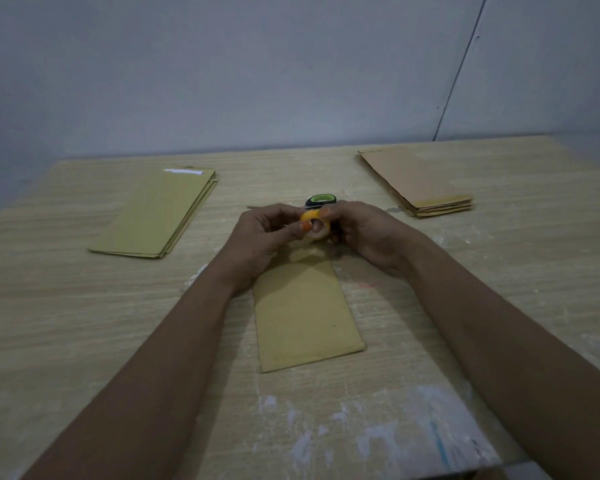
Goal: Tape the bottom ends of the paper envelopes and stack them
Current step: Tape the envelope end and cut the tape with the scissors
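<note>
Two hands meet over the far end of a single envelope (305, 313) lying flat on the table (84, 323): the right hand (364, 233) curls round a small roll of tape (314, 225), and the left hand (260, 237) pinches at the roll's rim with thumb and forefinger, seemingly picking for the loose end. Trouble is likely to start there; if the end splits or folds onto itself, the strip could come off crooked or stick to the fingers before reaching the paper. Nothing weighs the envelope down, so a tug could drag or skew it and the seam might be taped off line. Scissors (321, 199) lie just beyond the hands, mostly hidden, so reaching for them blind could knock the roll. Containers here are only the envelopes; whether any holds something cannot be told. One pile (160, 213) sits far left, another pile (426, 183) far right.
</note>
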Tool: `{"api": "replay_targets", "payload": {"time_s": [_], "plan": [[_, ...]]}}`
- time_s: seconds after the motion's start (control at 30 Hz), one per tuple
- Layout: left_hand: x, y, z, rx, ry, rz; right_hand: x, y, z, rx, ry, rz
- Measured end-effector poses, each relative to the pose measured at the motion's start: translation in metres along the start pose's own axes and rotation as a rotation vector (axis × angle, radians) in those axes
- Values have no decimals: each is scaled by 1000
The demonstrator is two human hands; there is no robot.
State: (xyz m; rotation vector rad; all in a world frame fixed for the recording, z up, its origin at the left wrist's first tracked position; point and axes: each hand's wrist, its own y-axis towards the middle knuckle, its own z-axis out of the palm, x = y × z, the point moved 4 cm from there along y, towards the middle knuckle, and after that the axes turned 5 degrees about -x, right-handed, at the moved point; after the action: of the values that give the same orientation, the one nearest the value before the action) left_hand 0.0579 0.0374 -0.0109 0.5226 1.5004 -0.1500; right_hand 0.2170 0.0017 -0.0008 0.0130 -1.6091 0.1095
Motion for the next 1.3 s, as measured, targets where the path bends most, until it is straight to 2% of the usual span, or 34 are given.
{"api": "replay_targets", "payload": {"time_s": [0.17,0.33,0.5,0.67,0.87,1.03,1.2,1.3], "plan": [[-6,-4,0,-1,-5,11,1,2,4,-70,-99,14],[-6,-3,1,-4,18,20,2,0,0,-26,-5,13],[-6,-4,0,-4,9,9,3,-1,7,-83,-133,35],[-5,-3,2,31,9,-3,1,-2,-1,-12,7,29],[-6,-4,0,24,16,14,1,0,3,-106,-119,49],[-5,-3,3,45,24,3,0,0,-3,-52,0,39],[-5,-3,0,40,24,20,2,0,5,-82,-149,34],[-5,-3,1,47,34,30,2,0,6,-81,-138,29]]}}
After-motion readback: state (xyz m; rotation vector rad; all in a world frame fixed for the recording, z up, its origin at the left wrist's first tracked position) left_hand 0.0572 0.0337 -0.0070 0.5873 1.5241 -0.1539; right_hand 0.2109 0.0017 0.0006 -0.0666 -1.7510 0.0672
